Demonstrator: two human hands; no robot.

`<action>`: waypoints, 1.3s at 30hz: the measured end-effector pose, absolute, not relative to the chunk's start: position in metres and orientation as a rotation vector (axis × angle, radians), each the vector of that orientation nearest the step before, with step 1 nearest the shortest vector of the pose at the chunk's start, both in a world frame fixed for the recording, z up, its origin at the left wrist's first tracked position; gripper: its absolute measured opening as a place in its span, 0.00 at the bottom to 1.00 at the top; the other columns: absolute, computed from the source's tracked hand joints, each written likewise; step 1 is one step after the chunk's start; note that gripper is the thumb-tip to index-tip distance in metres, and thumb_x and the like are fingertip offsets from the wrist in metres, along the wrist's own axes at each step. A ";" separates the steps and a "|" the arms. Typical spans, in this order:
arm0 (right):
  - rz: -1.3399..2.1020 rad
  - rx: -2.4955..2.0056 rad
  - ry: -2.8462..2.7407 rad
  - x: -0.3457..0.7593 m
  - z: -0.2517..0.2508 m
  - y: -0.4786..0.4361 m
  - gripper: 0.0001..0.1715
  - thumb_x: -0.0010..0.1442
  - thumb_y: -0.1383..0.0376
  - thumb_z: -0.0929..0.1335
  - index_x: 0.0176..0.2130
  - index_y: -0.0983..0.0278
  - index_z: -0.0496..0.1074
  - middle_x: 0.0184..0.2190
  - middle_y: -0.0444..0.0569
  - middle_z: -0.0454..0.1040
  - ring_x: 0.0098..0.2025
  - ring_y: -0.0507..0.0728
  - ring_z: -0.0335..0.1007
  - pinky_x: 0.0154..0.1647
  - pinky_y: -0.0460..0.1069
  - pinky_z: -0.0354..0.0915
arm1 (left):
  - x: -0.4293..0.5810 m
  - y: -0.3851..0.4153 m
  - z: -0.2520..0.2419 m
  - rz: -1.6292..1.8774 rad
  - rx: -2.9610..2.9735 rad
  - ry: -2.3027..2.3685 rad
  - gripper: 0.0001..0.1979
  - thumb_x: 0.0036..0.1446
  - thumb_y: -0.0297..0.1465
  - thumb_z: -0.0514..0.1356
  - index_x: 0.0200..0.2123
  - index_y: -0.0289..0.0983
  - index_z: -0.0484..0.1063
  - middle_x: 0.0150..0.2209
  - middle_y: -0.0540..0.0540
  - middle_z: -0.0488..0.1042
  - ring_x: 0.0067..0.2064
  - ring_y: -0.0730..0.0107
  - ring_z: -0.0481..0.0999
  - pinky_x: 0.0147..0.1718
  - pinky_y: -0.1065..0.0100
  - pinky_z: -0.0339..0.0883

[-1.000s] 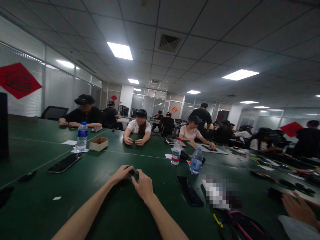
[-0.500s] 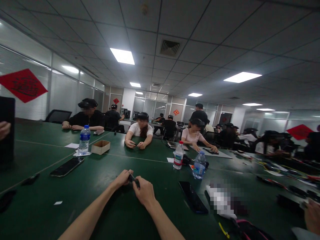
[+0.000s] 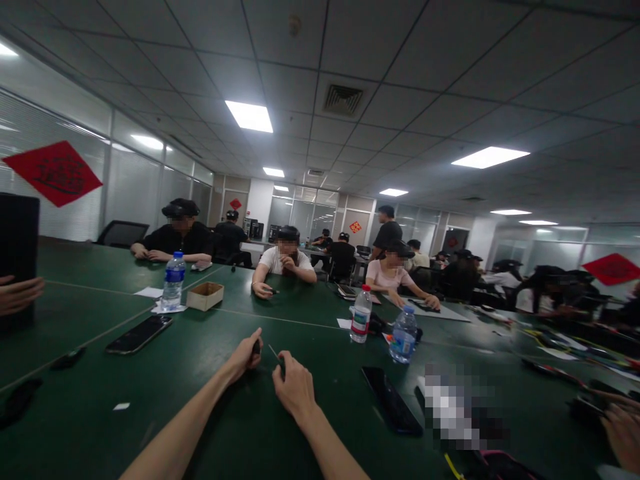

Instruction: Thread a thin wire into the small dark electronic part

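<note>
Both my forearms reach out over a dark green table [image 3: 210,400]. My left hand [image 3: 243,355] is closed around a small dark object [image 3: 257,347] that I cannot make out. My right hand [image 3: 294,385] is closed too, pinching a thin light rod-like piece [image 3: 274,353] with a small dark part at its fingers. The two hands are a short gap apart, just above the tabletop.
A black phone [image 3: 139,334] lies to the left, another phone [image 3: 391,400] to the right. Two water bottles [image 3: 361,313] [image 3: 403,334] stand ahead, a third bottle [image 3: 173,281] by a cardboard box [image 3: 205,295]. Several people sit around the table; other hands show at both edges.
My hands were together on one small dark object; now they have drawn apart, each holding a piece. The view has tilted slightly and shifted.
</note>
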State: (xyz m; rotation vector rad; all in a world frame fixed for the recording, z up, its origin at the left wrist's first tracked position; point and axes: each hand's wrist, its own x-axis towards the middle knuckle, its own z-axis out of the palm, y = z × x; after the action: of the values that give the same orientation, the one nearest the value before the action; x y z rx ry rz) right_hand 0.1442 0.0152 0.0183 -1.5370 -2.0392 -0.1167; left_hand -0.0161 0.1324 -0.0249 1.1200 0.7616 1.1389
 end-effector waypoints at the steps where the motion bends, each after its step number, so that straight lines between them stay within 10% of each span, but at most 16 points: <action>1: -0.117 -1.522 -2.046 0.144 0.018 0.016 0.15 0.62 0.61 0.58 0.48 0.58 0.64 0.39 0.47 0.73 0.36 0.54 0.72 0.33 0.45 0.62 | -0.016 0.132 -0.024 1.151 1.103 0.777 0.26 0.47 0.57 0.52 0.25 0.38 0.58 0.14 0.58 0.53 0.13 0.79 0.53 0.14 0.76 0.41; 39: -0.273 -1.594 -2.268 0.145 0.014 0.020 0.22 0.64 0.53 0.55 0.41 0.57 0.72 0.35 0.48 0.76 0.33 0.54 0.72 0.34 0.46 0.61 | -0.012 0.106 -0.006 1.161 1.579 1.079 0.31 0.51 0.60 0.40 0.20 0.38 0.57 0.10 0.54 0.54 0.12 0.76 0.54 0.13 0.73 0.45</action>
State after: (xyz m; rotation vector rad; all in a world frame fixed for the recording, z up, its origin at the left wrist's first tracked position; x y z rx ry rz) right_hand 0.1454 0.0196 0.0135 -1.5937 -2.2677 -0.2727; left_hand -0.0123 0.1059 -0.0059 1.5789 1.0787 1.1614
